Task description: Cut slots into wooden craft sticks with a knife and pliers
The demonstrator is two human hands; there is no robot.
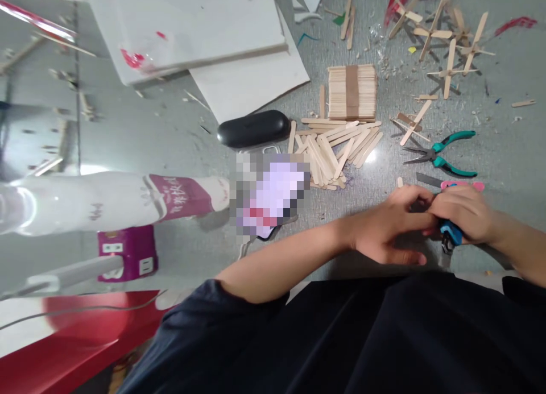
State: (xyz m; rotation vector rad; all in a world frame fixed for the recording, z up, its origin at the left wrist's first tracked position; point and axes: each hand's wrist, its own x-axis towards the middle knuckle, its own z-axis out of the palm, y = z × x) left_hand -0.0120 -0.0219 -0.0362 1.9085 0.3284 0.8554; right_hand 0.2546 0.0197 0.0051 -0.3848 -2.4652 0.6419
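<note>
My right hand point(463, 212) is closed round a blue-handled utility knife point(451, 233), its blade end pointing down toward my body. Against it, my left hand point(392, 226) has its fingers curled in toward the right hand, with the thumb held apart. Whatever lies between those fingertips is hidden. Just beyond the hands is a pink-handled craft knife point(463, 186) with a dark blade. Farther up, teal-handled pliers point(435, 154) lie with their jaws apart. A short wooden piece point(400, 182) sits by my left knuckles.
Loose craft sticks point(326, 155) spread below a banded stick bundle point(352, 92). Several crossed-stick pieces point(450, 70) stand at upper right. A black case point(253, 128), a blurred phone point(275, 195), a bottle point(183, 198), a purple power cube point(128, 254) and white foam boards point(191, 24) occupy the left.
</note>
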